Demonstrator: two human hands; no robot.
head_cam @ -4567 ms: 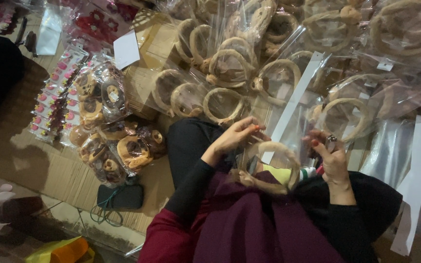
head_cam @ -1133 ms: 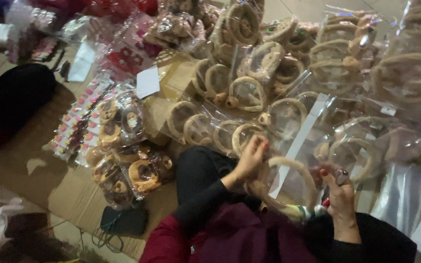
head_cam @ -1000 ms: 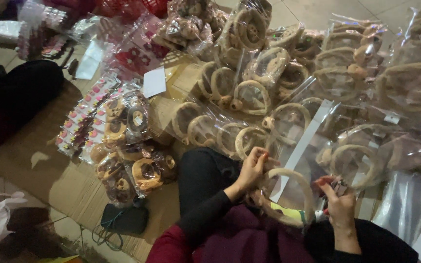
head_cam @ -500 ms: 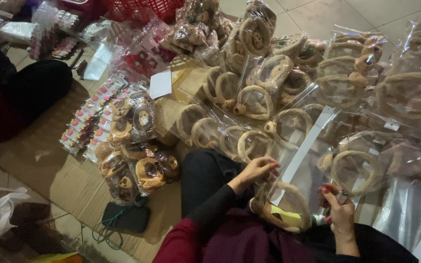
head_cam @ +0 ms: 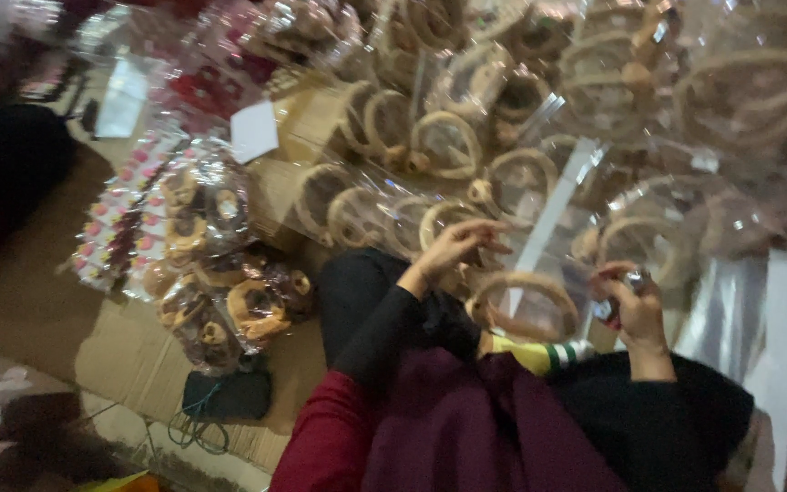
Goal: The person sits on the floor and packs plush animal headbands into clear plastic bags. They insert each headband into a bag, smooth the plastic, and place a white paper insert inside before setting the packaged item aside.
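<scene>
I look down on what appears to be a small packing workroom or wholesale stockroom for hair accessories. Heaps of beige plush headbands in clear plastic sleeves [head_cam: 448, 146] cover the floor, with bagged brown headbands [head_cam: 220, 273] beside cards of small pink clips [head_cam: 116, 246]. Flattened cardboard [head_cam: 129, 355] serves as the work surface, empty clear bags [head_cam: 776, 319] lie stacked at right, and the worker sits on the floor among the goods.

bagged headbands [head_cam: 448, 146] crowd ahead; bare cardboard [head_cam: 129, 351] lies open leftward.
</scene>
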